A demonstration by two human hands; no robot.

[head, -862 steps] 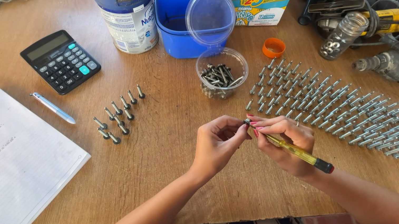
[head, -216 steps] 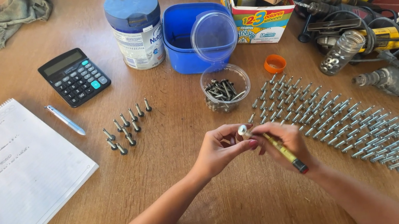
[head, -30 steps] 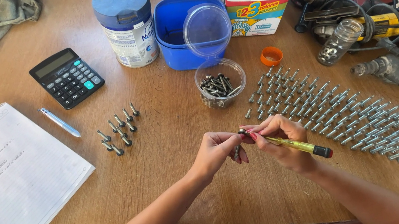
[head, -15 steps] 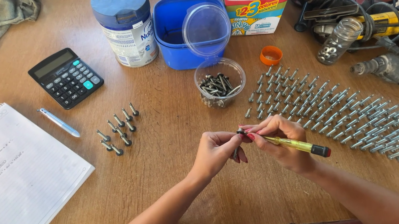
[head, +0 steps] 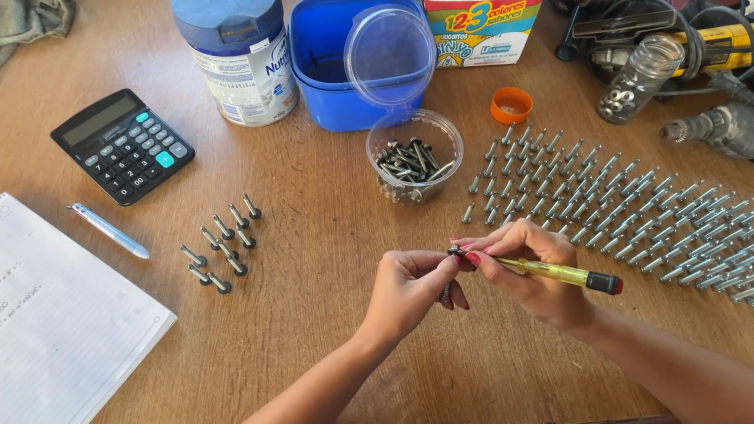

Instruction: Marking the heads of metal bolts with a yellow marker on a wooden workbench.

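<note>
Over the table's near edge, the left hand (head: 405,290) pinches a small screw (head: 455,252), fingers closed on it; the right hand (head: 533,273) grips a yellow pen (head: 558,272). Many screws (head: 660,217) lie in rows toward the right edge, eight (head: 223,246) at centre, more wait in a cup (head: 416,157).

I see a wooden table (head: 327,280) carrying a spiral notebook (head: 9,341), pen (head: 110,231), calculator (head: 122,145), blue-lidded can (head: 238,47), blue tub (head: 336,67), cup of screws (head: 415,158), and rows of standing screws (head: 659,208).
</note>
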